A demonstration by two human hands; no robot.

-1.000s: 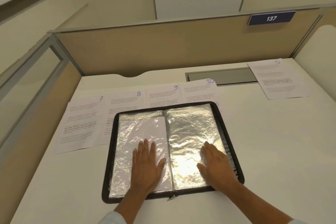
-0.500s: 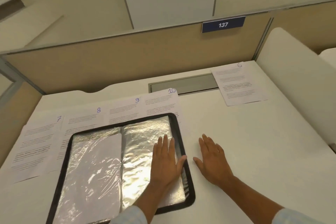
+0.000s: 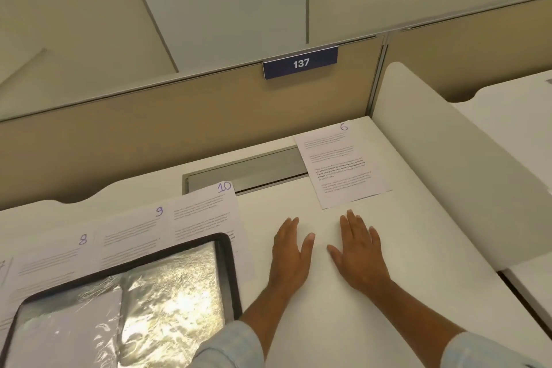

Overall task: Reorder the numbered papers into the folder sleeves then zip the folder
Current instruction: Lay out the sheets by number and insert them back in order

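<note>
Fingers (image 3: 353,222) of both hands lie straight and flat on the white desk (image 3: 418,263), holding nothing: the left hand (image 3: 291,252) is just right of the open folder (image 3: 231,272), and the right hand (image 3: 360,252) is further right of it. The folder's shiny sleeves (image 3: 170,293) face up. Paper 8 (image 3: 50,260), paper 9 (image 3: 134,236) and paper 10 (image 3: 206,212) lie in a row, partly under the folder's far edge. Paper 6 (image 3: 343,167) lies well apart from the folder, beyond it to the right.
</note>
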